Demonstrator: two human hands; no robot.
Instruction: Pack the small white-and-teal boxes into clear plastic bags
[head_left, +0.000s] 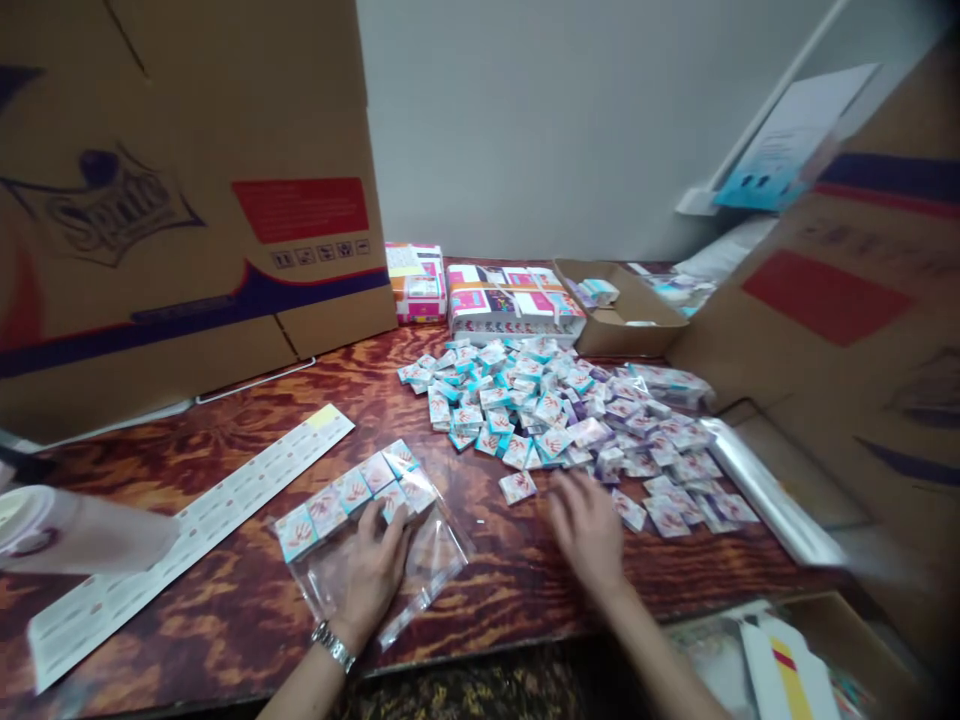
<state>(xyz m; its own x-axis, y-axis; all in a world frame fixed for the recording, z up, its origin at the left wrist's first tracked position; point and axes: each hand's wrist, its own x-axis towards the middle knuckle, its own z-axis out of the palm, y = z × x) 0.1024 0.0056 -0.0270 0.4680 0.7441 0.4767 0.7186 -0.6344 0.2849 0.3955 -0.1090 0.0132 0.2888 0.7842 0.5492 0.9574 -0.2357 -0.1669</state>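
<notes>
My left hand [375, 570], with a metal watch on its wrist, is over a clear plastic bag [330, 575] lying on the table. Its fingers are bent onto a small printed box [391, 500] in the second row inside the bag. Along the bag's far end, several such boxes [328, 509] with red hand-like prints sit in a row. My right hand [589, 535] is at the near edge of a large heap of loose small boxes [517, 400], its fingers slightly apart and blurred. A single box [517, 487] lies just left of it.
A label strip [225, 510] and a translucent container [90, 530] are on the left. Large cartons [187, 90] [817, 350] flank the table. Behind the heap are pink packs [517, 300] and an open cardboard tray [630, 340]. An open box [847, 620] stands at the lower right.
</notes>
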